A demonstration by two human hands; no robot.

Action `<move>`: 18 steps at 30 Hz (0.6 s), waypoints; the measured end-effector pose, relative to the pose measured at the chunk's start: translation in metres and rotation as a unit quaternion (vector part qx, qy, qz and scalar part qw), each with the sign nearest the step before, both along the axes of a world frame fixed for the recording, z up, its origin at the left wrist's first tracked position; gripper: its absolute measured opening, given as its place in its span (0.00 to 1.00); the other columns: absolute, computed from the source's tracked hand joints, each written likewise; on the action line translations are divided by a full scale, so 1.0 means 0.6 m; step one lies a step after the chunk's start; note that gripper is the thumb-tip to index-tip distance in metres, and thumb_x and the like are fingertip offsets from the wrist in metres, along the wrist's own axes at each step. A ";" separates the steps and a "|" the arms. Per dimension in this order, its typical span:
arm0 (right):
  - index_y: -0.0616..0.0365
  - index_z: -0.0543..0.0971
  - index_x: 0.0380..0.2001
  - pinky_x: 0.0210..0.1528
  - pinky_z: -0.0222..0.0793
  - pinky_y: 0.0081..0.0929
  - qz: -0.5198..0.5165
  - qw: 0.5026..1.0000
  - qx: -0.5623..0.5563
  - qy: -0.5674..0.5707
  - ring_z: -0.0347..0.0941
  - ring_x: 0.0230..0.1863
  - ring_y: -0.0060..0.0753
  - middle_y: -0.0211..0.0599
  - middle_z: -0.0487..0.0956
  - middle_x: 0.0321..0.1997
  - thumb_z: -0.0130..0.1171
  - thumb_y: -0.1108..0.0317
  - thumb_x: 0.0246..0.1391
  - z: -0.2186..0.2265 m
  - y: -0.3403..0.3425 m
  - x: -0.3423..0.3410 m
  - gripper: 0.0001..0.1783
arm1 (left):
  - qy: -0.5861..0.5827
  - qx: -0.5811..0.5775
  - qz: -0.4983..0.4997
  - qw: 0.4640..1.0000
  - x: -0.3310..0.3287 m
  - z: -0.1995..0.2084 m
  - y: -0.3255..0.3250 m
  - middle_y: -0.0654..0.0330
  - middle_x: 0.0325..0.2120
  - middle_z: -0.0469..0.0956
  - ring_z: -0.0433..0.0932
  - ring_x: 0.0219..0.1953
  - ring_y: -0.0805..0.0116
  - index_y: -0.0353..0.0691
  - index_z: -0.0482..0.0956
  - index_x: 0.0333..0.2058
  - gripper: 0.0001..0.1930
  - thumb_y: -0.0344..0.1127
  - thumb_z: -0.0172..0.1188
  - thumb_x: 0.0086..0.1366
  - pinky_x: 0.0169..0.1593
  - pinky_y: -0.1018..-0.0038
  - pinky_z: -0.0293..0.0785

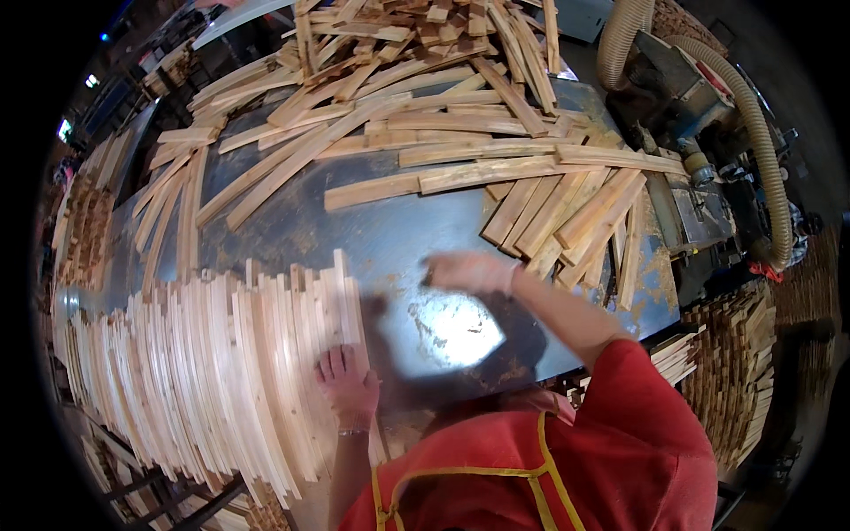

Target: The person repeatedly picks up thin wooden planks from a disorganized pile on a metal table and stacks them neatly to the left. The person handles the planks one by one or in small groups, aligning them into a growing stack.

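In a pale glove, my left hand lies on the right end of a long row of upright-packed wooden strips, fingers spread over the nearest strips. My right hand, also gloved, hovers over the middle of the shiny metal table. Motion blurs its fingers, so I cannot make out whether they hold anything. Just beyond it and to its right lie loose wooden slats, fanned out and overlapping. One long slat stretches across the table beyond that hand.
A high heap of wood pieces covers the far side of the table. Ribbed hoses and a machine stand at the right. Stacked wood sits below the table's right edge, and more stacks stand at the left.
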State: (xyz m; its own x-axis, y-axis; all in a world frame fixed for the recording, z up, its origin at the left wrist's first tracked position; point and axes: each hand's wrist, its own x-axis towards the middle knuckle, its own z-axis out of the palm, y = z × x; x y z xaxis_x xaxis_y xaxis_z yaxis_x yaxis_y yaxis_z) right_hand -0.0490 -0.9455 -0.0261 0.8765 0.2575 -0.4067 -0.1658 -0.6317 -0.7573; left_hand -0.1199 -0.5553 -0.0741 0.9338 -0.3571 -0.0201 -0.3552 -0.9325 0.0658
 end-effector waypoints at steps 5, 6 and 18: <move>0.53 0.76 0.67 0.69 0.72 0.46 -0.296 0.877 -0.347 -0.152 0.77 0.67 0.52 0.51 0.82 0.61 0.64 0.48 0.62 0.102 -0.374 0.058 0.34 | -0.025 0.002 -0.016 1.000 0.006 0.018 -0.019 0.48 0.67 0.70 0.64 0.73 0.42 0.40 0.73 0.66 0.36 0.45 0.64 0.58 0.77 0.43 0.54; 0.49 0.71 0.74 0.71 0.72 0.48 -0.284 0.823 -0.468 -0.152 0.76 0.69 0.53 0.50 0.82 0.62 0.63 0.52 0.64 0.081 -0.451 0.056 0.37 | -0.032 -0.016 -0.030 0.999 0.014 0.016 -0.025 0.49 0.66 0.71 0.65 0.71 0.42 0.40 0.74 0.64 0.35 0.44 0.65 0.57 0.76 0.43 0.56; 0.40 0.67 0.77 0.71 0.69 0.47 -0.021 0.860 -0.506 -0.068 0.75 0.71 0.51 0.43 0.81 0.66 0.72 0.54 0.58 0.101 -0.349 0.170 0.45 | -0.082 -0.033 -0.037 0.995 0.009 0.017 -0.021 0.49 0.60 0.76 0.71 0.66 0.41 0.38 0.78 0.58 0.29 0.43 0.63 0.59 0.72 0.40 0.61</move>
